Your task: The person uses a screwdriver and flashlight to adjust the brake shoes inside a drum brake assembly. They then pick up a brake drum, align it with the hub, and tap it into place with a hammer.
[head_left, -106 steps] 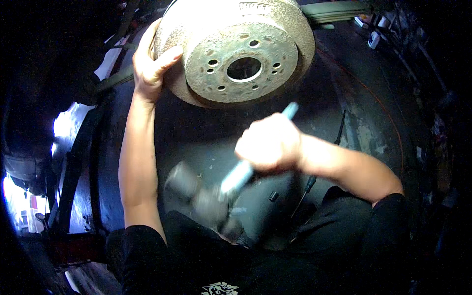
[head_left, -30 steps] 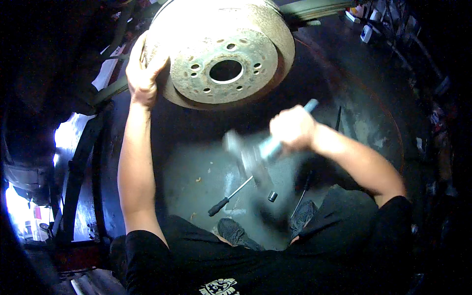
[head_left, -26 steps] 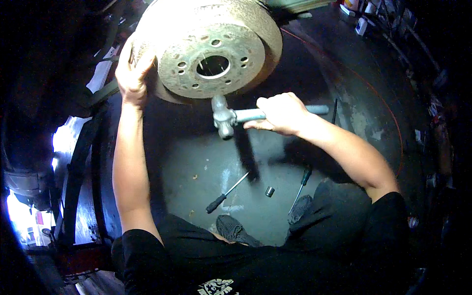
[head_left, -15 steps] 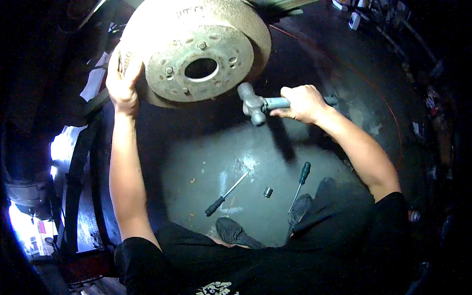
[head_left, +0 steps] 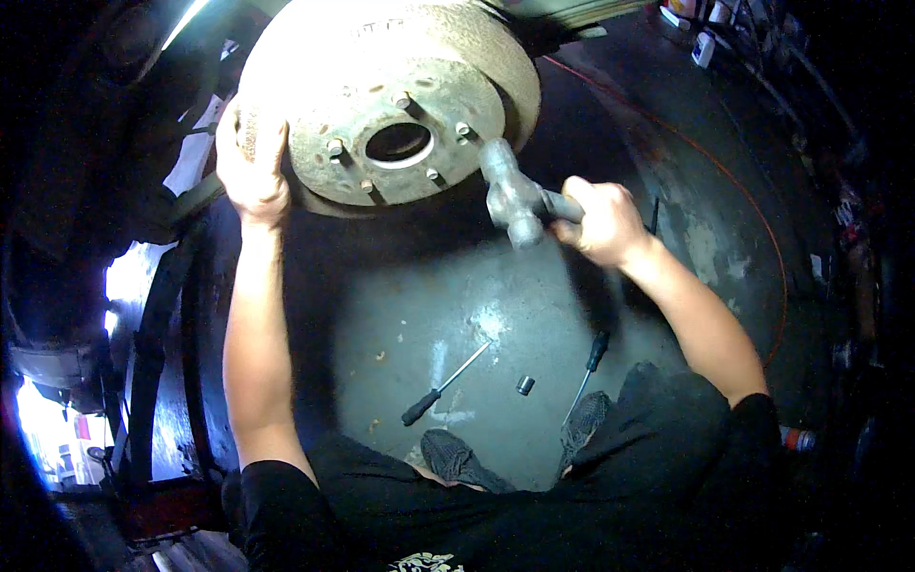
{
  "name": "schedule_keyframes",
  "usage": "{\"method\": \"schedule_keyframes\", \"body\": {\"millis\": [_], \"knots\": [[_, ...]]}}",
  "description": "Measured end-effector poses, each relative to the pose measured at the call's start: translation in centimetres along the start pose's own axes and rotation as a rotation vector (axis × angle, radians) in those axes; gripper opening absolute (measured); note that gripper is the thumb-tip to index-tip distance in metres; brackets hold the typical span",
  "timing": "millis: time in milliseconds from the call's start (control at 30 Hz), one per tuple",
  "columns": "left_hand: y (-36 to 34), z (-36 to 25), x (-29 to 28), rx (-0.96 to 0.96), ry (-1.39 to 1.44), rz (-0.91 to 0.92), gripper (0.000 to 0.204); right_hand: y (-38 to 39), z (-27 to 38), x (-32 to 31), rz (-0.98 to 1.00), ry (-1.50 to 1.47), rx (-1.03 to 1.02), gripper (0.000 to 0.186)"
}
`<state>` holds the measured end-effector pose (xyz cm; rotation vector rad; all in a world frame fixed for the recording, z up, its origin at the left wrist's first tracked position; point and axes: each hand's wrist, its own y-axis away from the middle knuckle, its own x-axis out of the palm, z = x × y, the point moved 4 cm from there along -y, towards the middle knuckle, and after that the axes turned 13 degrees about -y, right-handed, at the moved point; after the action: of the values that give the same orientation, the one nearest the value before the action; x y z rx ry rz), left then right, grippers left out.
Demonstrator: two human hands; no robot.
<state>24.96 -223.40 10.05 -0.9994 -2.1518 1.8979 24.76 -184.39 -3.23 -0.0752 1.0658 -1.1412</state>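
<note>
A rusty, pale brake drum [head_left: 315, 172] with a round centre hole and several studs fills the upper middle. My left hand [head_left: 253, 172] grips its left rim, thumb on the near side and fingers mostly hidden behind the edge. In my right hand [head_left: 602, 221] is a ball-peen hammer [head_left: 515, 198], held by its handle. The hammer's upper end is close to the drum's lower right edge; whether they touch I cannot tell.
On the floor below lie a dark-handled screwdriver [head_left: 445, 384], a small metal socket [head_left: 525, 385] and a second screwdriver [head_left: 597, 353] by my right shoe [head_left: 586, 418]. A thin red hose or cord [head_left: 710, 153] curves along the right. A white bottle [head_left: 703, 49] stands at the far right.
The hammer has come up and slightly right, its head now tilted near the drum's edge. The drum's studs show more plainly than before. My left hand keeps its hold on the rim.
</note>
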Motion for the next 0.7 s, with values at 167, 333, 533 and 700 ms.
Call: {"method": "schedule_keyframes", "body": {"millis": [167,333,533,700], "knots": [[0.0,-0.2,0.9,-0.182,-0.04,-0.038,0.053,0.0,0.2,1.6,-0.078,-0.123,0.055,0.057],[-0.2,0.1,0.5,-0.163,-0.145,-0.049,0.057,0.4,1.1,1.1,-0.037,-0.083,-0.151,0.064],[-0.5,-0.7,1.0,-0.253,-0.152,0.006,0.063,-0.5,0.1,2.5,-0.05,-0.11,0.069,0.063],[-0.2,-0.1,0.8,-0.291,-0.08,-0.007,0.065,-0.8,1.1,2.7,0.029,-0.105,0.029,0.063]]}}
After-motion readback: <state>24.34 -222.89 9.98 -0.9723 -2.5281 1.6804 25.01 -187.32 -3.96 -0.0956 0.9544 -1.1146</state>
